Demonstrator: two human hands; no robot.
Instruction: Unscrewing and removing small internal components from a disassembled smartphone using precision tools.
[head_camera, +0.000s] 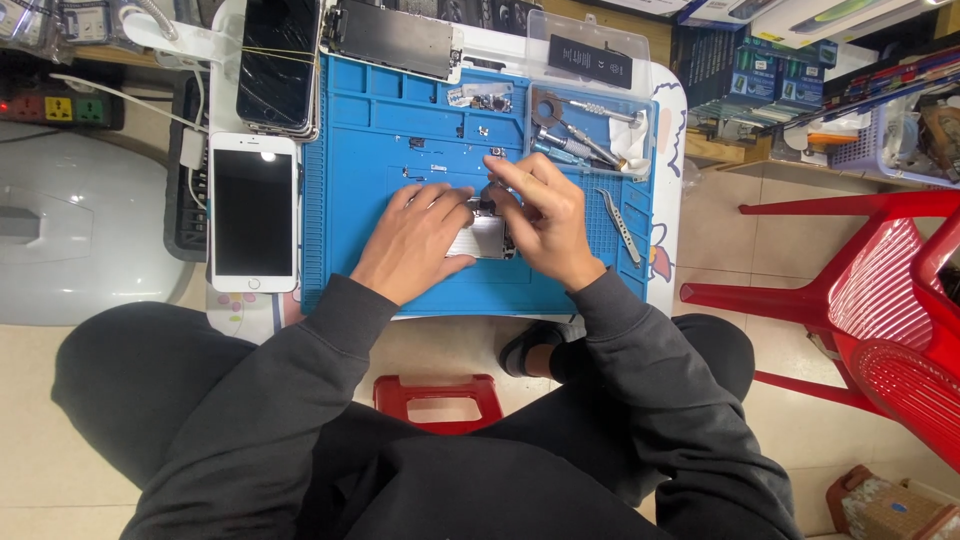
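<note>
A small silver phone part (484, 238) lies in the middle of the blue work mat (400, 110). My left hand (415, 240) rests on the mat and pins the part's left edge with its fingertips. My right hand (545, 220) is curled over the part's right end, thumb and forefinger pinched at its top; what they pinch is too small to tell. Both sleeves are dark grey.
A white smartphone (253, 212) lies left of the mat, a dark phone stack (278, 62) and a bare display panel (395, 38) behind it. Tweezers (622, 224) and a clear tray of tools (585, 125) sit on the right. Red plastic chairs (880, 300) stand at right; a red stool (438, 400) is under me.
</note>
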